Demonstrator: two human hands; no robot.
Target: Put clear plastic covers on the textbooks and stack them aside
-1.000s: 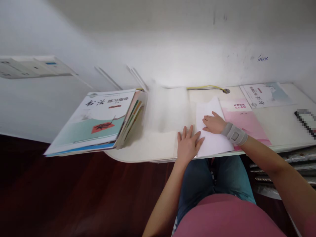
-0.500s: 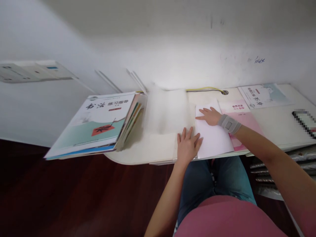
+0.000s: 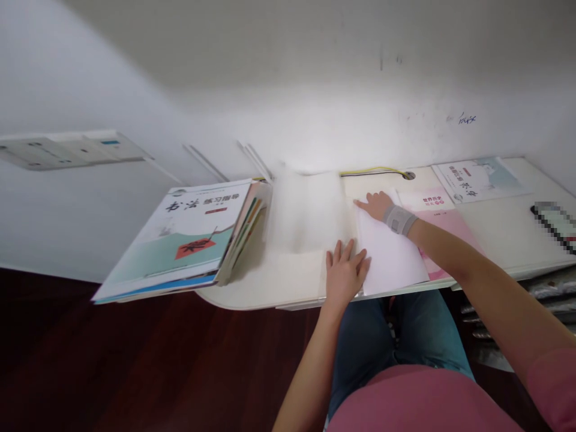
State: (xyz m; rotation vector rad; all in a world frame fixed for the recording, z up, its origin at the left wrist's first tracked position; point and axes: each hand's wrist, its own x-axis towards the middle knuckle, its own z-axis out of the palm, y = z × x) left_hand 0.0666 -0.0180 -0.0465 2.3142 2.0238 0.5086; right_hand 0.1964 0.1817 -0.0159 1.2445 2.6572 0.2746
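A pink booklet lies on the white desk with a blank white page or sheet at its left side. My right hand, with a grey wristband, rests on the top of the white sheet. One digit stretches to its upper left corner; the other fingers are slightly bent. At the desk's front edge, my left hand lies flat, fingers spread, its fingertips by the sheet's left edge. Left of both hands is a clear, whitish plastic sheet, whose edges are hard to make out.
A thick stack of books overhangs the desk's left end. At the back right lies another booklet, with a phone at the far right. A yellow cable runs along the wall to a hole in the desk.
My right hand has slid slightly left and up towards the white sheet's upper left corner, its fingers less spread. My left hand stays nearly in place. The view has shifted slightly.
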